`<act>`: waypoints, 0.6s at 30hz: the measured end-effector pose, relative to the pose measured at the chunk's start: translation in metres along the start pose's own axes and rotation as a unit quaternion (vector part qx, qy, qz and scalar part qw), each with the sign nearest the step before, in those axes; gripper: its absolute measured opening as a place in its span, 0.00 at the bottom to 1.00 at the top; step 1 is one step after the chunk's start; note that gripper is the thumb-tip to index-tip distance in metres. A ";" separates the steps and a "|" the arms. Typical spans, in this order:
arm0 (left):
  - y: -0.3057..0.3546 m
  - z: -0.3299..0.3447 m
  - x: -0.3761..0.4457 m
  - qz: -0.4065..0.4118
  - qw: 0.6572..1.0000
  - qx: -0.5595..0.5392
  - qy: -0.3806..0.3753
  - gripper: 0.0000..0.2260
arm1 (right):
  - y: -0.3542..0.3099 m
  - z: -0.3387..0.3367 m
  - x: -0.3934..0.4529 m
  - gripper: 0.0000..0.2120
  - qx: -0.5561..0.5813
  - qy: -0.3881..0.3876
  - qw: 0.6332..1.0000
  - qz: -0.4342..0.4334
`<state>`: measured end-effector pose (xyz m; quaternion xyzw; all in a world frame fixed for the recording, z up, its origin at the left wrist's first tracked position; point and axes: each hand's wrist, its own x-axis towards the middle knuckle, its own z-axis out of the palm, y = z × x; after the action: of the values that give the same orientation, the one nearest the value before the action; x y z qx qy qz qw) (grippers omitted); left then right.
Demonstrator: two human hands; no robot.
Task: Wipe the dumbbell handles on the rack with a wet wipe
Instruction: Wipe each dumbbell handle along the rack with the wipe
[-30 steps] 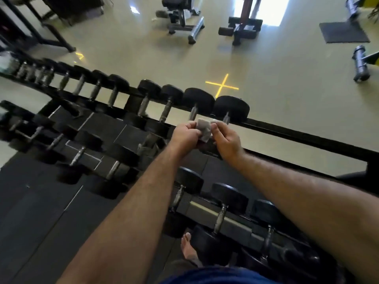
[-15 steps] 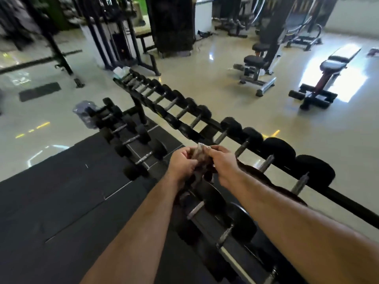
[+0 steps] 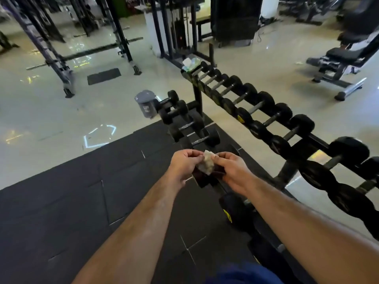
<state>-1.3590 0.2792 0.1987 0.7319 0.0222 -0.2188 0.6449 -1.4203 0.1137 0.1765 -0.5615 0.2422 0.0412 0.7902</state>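
Wet wipe (image 3: 207,165) still pinched between left hand (image 3: 184,166) and right hand (image 3: 232,171), view swung left off rack (image 3: 287,136)

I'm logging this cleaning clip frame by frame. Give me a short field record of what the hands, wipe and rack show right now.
left hand: pinches the wet wipe
right hand: pinches the same wipe from the other side
wipe state: crumpled, soiled-looking, held above the lower dumbbells, touching none
rack: top row of dumbbells runs away to the right
wipe pack: on the rack's far end
bin: on floor beyond mat
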 end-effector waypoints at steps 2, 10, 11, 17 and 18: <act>0.004 -0.026 0.037 -0.018 1.000 -0.012 -0.009 0.04 | -0.002 0.028 0.039 0.11 -0.003 -0.006 1.000 0.007; 0.020 -0.132 0.227 -0.057 0.998 0.010 -0.011 0.05 | -0.015 0.122 0.254 0.15 -0.009 -0.015 0.999 0.035; 0.027 -0.149 0.252 -0.069 0.998 0.006 0.003 0.05 | -0.022 0.133 0.284 0.16 -0.010 -0.008 0.999 0.040; 0.089 -0.260 0.399 -0.092 0.994 0.020 0.055 0.04 | -0.069 0.204 0.447 0.18 -0.131 0.030 0.990 0.039; 0.099 -0.279 0.423 -0.086 0.994 0.024 0.057 0.04 | -0.074 0.219 0.472 0.17 -0.153 0.027 0.987 0.036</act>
<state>-0.8645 0.4230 0.1642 0.7537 0.1167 -0.2322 0.6036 -0.9062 0.1877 0.0933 -0.6674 0.2745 0.0915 0.6862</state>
